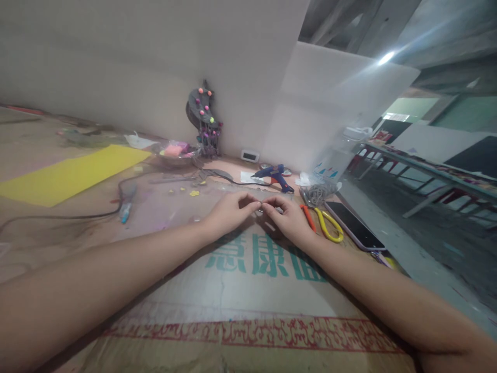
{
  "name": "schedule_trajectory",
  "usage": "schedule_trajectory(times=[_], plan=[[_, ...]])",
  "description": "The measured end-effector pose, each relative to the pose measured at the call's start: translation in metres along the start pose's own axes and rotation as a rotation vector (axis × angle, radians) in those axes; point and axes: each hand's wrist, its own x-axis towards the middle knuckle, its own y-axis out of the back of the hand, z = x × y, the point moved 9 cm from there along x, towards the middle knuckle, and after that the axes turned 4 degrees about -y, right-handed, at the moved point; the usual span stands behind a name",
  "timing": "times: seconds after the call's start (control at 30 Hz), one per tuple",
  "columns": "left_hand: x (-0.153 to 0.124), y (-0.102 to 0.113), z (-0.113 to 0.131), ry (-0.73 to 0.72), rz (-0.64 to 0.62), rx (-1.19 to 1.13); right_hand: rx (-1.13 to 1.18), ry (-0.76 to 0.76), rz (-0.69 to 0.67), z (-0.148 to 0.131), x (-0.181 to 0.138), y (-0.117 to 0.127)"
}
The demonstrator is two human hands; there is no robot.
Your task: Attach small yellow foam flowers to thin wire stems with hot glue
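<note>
My left hand [229, 210] and my right hand [286, 216] meet fingertip to fingertip above a cardboard sheet [248, 290] with green printed characters. Both hands are pinched on something tiny between thumbs and forefingers; it is too small to name. Yellow-handled pliers [328, 225] and an orange-handled tool [308, 217] lie just right of my right hand. A blue glue gun [275, 177] stands a little beyond the hands.
A dark phone [355, 225] lies at the right table edge. A tangle of wire [320, 191], a bowl of coloured bits [176, 153], a dark ornament with coloured beads [204, 122], a yellow sheet [73, 173] and a black cable [77, 215] surround the spot.
</note>
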Motion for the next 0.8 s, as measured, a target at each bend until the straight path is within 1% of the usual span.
schedule_trajectory(times=[0.2, 0.37, 0.53, 0.8], plan=[[-0.0006, 0.0027, 0.0059, -0.027, 0.015, 0.034, 0.007, -0.021, -0.041, 0.0001, -0.001, -0.0044], [-0.0012, 0.0032, 0.0066, -0.018, 0.019, 0.09, -0.017, 0.0, -0.06, -0.0042, -0.0022, -0.005], [-0.0001, 0.0056, 0.0081, -0.044, 0.042, 0.072, -0.018, 0.014, -0.095, -0.0066, -0.0023, -0.0073], [-0.0006, 0.0064, 0.0099, -0.044, 0.035, 0.069, -0.056, 0.014, -0.097, -0.0052, -0.0035, -0.0094]])
